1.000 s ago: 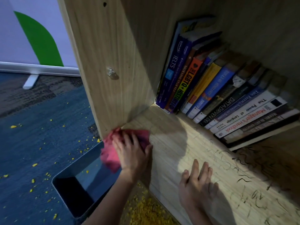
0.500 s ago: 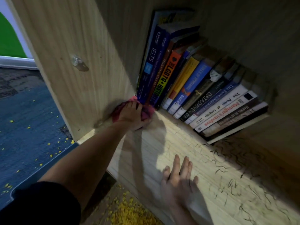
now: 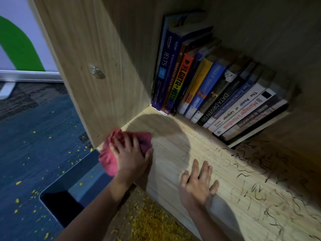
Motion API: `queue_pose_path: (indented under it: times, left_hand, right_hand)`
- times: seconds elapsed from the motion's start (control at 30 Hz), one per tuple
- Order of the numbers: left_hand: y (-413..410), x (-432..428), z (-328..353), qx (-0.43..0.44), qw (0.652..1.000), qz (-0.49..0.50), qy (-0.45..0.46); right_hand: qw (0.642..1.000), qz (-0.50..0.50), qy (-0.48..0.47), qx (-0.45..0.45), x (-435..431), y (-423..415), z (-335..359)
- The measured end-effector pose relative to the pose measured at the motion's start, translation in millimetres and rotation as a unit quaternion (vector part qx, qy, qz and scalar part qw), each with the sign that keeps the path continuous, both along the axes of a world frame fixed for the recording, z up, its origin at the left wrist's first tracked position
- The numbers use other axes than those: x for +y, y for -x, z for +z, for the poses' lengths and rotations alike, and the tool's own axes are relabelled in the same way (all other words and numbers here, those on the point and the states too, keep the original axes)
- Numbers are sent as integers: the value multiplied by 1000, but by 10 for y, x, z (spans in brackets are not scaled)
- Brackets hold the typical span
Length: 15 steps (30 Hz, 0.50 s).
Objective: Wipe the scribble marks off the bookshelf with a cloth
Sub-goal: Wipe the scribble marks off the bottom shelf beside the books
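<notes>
Your left hand [image 3: 130, 159] lies on top of the red cloth [image 3: 109, 159] at the front left corner of the bookshelf [image 3: 173, 146], just where the bottom board meets the side wall [image 3: 104, 49]. The fingers are spread and almost straight, they press the cloth down on the wood, and the thumb rests against the right edge of the cloth. The cloth is bunched under the palm, and a part of it hangs over the front edge of the board.

Your right hand [image 3: 196, 186] is flat on the same board, near the front edge and to the right of the cloth, apart from it. The fingers are straight and a little spread, and this hand has hold of nothing.

The scribble marks [image 3: 260, 188] are black, curly lines on the right part of the board. They run from the place in front of the books [image 3: 217, 94] down to the front edge, and they are to the right of your right hand. Some fainter lines are visible near the middle of the board.

The books stand in a row at the back and lean to the left against the side wall. A small peg [image 3: 97, 72] sticks out of that wall.

Beside the bookshelf is a blue carpet [image 3: 34, 136] with small yellow crumbs [image 3: 152, 223] on it. Below your left arm is a dark blue box [image 3: 69, 197]; I cannot tell what it is.
</notes>
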<state>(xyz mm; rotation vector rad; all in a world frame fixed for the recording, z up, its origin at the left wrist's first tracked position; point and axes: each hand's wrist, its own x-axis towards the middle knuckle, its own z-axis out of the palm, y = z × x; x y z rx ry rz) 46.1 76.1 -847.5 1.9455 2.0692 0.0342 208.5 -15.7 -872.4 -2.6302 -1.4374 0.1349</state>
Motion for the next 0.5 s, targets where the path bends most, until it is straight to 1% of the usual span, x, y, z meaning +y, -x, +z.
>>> queue_pose_path:
  times: [0.07,0.13,0.23,0.3,0.37,0.4,0.43,0.47,0.5]
  left_hand:
    - [-181,65,60,-13,999,-42,12]
    - [-452,76,84,-11,993,-116,4]
    - [-841,-122,100,-30,970,-242,-5]
    - [-934,-314,124,-92,945,-313,18]
    - [-807,-388,147,-220,927,-301,43]
    - [-672,-360,151,-268,921,-281,27]
    - [-498,-305,124,-273,927,-256,-9]
    - [-308,-247,101,-241,943,-225,-42]
    - [-100,-180,53,-189,963,-181,-66]
  right_hand:
    - [1000,-2,18,-1,-2,-6,26]
    - [999,2,36,11,6,-5,50]
    - [999,-8,0,38,25,-42,67]
    - [995,-26,-69,71,23,-76,19]
    - [978,-50,-161,119,16,-67,24]
    - [970,-56,-191,137,12,-61,48]
    - [964,-55,-209,153,2,-47,75]
    - [960,-52,-219,167,-7,-50,93]
    - [958,-47,-217,179,-15,-59,105]
